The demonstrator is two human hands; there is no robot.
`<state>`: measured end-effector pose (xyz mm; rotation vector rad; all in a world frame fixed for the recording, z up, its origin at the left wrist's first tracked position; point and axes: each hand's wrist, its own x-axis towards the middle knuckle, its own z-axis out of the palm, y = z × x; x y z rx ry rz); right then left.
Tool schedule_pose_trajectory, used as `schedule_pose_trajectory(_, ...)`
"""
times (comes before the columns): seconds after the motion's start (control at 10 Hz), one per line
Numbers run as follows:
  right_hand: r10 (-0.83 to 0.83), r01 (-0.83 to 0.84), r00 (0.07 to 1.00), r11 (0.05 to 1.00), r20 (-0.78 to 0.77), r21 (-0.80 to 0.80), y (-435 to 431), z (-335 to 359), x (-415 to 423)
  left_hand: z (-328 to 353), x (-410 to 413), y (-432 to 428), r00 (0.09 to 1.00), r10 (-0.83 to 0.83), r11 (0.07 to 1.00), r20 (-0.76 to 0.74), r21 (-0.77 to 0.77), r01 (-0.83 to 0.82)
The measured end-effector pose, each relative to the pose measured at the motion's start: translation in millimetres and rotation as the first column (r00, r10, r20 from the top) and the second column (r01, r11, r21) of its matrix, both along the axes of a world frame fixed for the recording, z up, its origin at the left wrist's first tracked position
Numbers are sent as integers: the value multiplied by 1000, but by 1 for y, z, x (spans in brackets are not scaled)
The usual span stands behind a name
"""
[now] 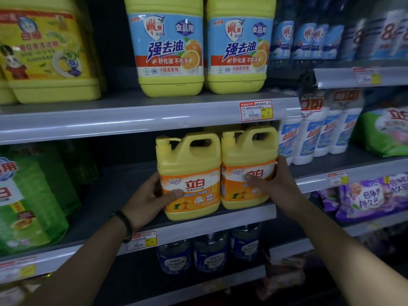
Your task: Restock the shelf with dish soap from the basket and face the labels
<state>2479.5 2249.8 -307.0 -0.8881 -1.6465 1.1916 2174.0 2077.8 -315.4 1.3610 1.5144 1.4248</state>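
At the far left of the upper shelf [132, 115] stands a big yellow jug [48, 54] with a yellow label, a cartoon figure and blurred red writing that cannot be read. Below it, on the middle shelf [198, 226], lie green refill bags [33, 202], their print too dim to make out.

Further right on the upper shelf two tall yellow-green detergent jugs [171, 47] stand side by side, labels forward: blue panels with "强去油", "食品用", a red band reading "秒化油 不伤手" and orange slices. A red-and-white price tag [256, 111] sits on the shelf edge under them.

The left hand [148, 199], with a dark band at the wrist, grips the left Liby dish soap jug [189, 177] from its left side, thumb pressed on the orange label. That label faces out and reads "立白" in red, with "食品用" in a small badge and citrus fruit below. The jug stands upright at the front edge of the middle shelf, touching the right Liby dish soap jug [248, 168]. The right hand [271, 182] clasps this second jug, thumb across the label and fingers wrapped round its right side; "立白" shows partly behind the thumb.

Under them sit dark blue bottles [209, 252]. To the right stand white bottles [318, 133] with "1+1" neck tags, then purple bags [371, 195] with "持久" legible.
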Motion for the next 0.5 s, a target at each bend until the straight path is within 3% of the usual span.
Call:
schedule_pose_trajectory(0.2, -41, 36, 990, 999, 138, 36, -1, -13, 3, 7, 8, -7, 995, 42, 996, -87, -78, -49)
schedule_pose_trajectory(0.4, -179, 164, 941, 984, 286, 74, -43, 1, 14, 25, 17, -41, 884, 246, 943, -397, -111, -313)
schedule_pose_trajectory(0.5, -185, 154, 912, 982, 365, 112, -76, 9, 16, 36, 34, -75, 829, 229, 916, -510, -176, -361)
